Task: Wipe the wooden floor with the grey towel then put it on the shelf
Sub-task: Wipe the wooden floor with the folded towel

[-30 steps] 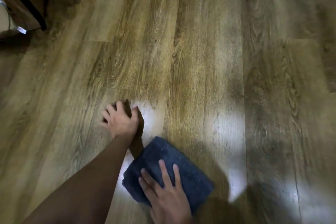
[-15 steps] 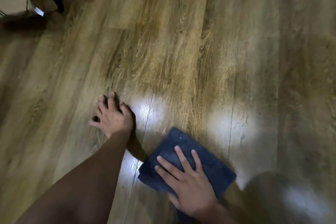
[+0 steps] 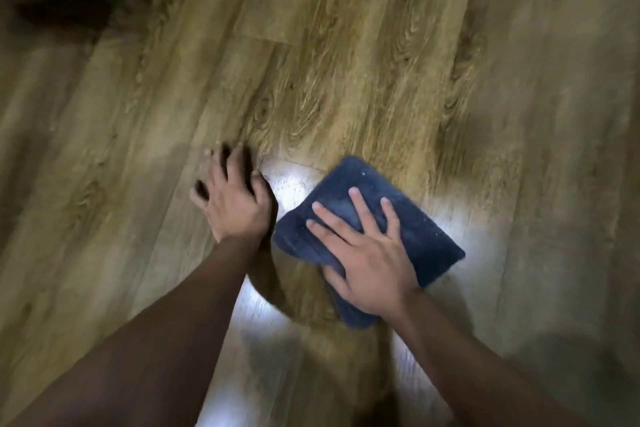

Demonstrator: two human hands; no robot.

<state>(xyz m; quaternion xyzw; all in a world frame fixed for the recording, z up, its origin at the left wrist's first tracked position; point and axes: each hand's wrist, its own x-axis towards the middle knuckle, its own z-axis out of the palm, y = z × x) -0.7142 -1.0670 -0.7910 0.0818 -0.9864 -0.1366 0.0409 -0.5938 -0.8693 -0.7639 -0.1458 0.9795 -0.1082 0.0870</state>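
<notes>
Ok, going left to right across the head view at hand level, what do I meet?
Bare floor → left hand, fingers spread and braced on the boards → grey towel, flat on the floor with the right hand pressing down on it → more bare floor.

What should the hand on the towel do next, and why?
Probably slide the grey towel further across the wooden floor. The right hand presses it flat with spread fingers, the left hand rests on the floor beside it, and plenty of floor lies ahead.
</notes>
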